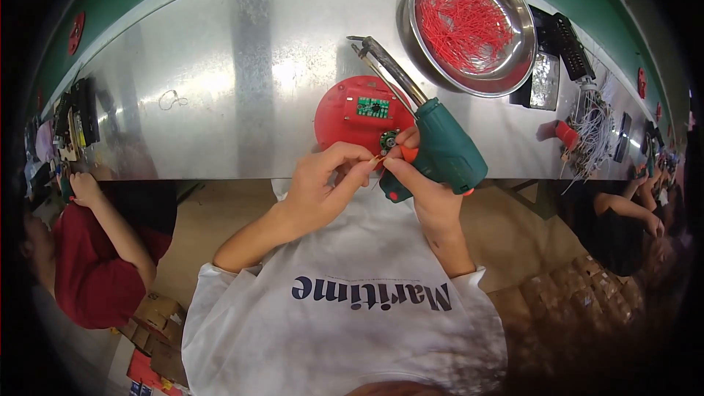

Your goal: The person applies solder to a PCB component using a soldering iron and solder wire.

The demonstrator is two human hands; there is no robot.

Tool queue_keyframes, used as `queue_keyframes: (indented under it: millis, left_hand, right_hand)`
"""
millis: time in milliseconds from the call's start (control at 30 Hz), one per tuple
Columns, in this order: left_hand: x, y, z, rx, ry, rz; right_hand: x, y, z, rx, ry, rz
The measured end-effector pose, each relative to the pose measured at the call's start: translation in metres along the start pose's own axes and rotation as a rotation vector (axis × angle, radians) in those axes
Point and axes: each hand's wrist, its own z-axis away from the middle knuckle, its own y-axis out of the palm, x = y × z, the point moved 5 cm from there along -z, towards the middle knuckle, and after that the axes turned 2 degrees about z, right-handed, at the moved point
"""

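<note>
My right hand (438,202) is closed round a green soldering gun (456,143) with an orange trigger; its metal tip points up and to the left. Right thumb and fingertips also pinch at a thin orange-red wire (379,158). My left hand (323,183) is closed in a pinch on that same wire, its fingertips almost touching the right ones. Just beyond them a round red disc (331,122) lies on the metal table, carrying a green circuit board (373,108). A small round green part (388,140) sits at the disc's near edge, partly hidden by my fingers.
A steel bowl (523,40) of thin red pieces (466,26) stands at the far right. Beside it are black parts (572,48) and a bundle of pale wires (592,128). A thin wire loop (173,100) lies at left. Co-workers sit on both sides.
</note>
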Motion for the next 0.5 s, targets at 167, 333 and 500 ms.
queue_keyframes:
  millis: [167, 333, 500]
  left_hand:
    - [-0.001, 0.001, 0.001, -0.009, 0.023, 0.0]
    - [-0.013, -0.002, -0.004, 0.016, 0.174, -0.136]
    - [-0.022, 0.005, -0.003, -0.041, 0.079, -0.087]
  right_hand:
    - [-0.001, 0.004, -0.001, -0.021, 0.095, -0.007]
    - [-0.003, 0.008, -0.004, 0.001, 0.003, -0.034]
    - [-0.004, 0.01, -0.004, -0.006, 0.008, -0.114]
